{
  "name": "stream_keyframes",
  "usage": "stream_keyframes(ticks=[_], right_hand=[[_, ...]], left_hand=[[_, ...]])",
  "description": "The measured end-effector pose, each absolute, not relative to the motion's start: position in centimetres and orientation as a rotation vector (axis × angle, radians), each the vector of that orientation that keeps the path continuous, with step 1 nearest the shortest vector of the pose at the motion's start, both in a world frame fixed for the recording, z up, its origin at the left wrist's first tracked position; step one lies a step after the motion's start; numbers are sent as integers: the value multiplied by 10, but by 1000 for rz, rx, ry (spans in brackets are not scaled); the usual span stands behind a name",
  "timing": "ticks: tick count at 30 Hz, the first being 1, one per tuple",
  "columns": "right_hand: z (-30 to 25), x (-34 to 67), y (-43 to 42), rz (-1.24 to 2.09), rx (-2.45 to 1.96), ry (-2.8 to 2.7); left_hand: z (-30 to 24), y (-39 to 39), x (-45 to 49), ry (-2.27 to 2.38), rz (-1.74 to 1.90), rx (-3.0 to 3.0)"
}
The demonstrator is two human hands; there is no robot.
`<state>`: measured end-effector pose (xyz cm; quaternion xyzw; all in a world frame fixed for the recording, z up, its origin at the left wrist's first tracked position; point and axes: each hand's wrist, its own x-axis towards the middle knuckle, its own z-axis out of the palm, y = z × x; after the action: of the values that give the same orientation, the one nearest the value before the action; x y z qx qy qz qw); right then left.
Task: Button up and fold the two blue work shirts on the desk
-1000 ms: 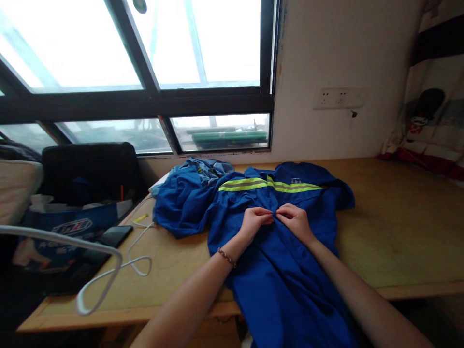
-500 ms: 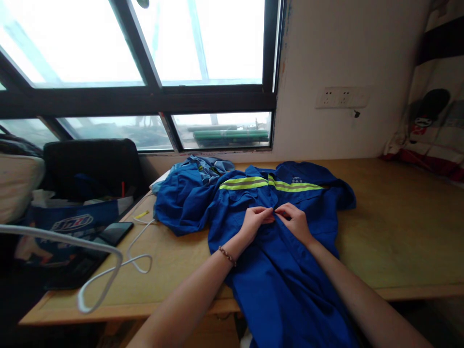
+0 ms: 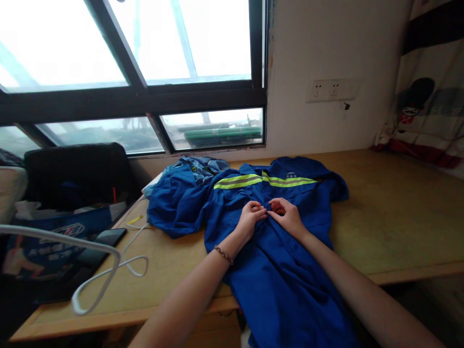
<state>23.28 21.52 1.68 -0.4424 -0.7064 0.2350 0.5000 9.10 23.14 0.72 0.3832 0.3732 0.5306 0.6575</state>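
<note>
A blue work jacket [image 3: 282,270] with yellow-green reflective stripes [image 3: 239,181] lies spread over the wooden table [image 3: 391,222], its lower part hanging off the near edge. My left hand [image 3: 250,217] and my right hand [image 3: 284,215] meet at the jacket's front opening below the stripes. Both pinch the cloth there with curled fingers, thumbs and fingertips almost touching each other. A beaded bracelet [image 3: 224,254] sits on my left wrist.
A second crumpled blue garment [image 3: 174,198] lies left of the jacket. A white clothes hanger [image 3: 97,270], a white cable [image 3: 136,258] and a dark phone [image 3: 108,237] lie at the table's left end beside a black bag [image 3: 76,169]. A window and a wall socket [image 3: 329,90] are behind.
My hands stay pinched at the jacket's front, shifted slightly up along it. The view has turned a little to the right.
</note>
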Motion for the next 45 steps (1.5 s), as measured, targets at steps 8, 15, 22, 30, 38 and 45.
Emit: stream_keyframes(ticks=[8,15,22,30,38,45], right_hand=[[19,236,218,634,-1162,-1670],[25,247,203,1332,-1349,-1580],[40,261,187,1708,-1189,-1279],[35,280,229,1528,-973,-906],[26,293,221,1352,-837,-923],[36,301,216,1325,-905,-1015]], left_hand=[[5,236,88,813,1205,1104],[-10,259,78,855,1169,1548],[-9,307,68,744,1028,1761],[39,240,84,1437,1008,2255],[22,116,74,1260,469,2324],[58,114,10,952,705,1941]])
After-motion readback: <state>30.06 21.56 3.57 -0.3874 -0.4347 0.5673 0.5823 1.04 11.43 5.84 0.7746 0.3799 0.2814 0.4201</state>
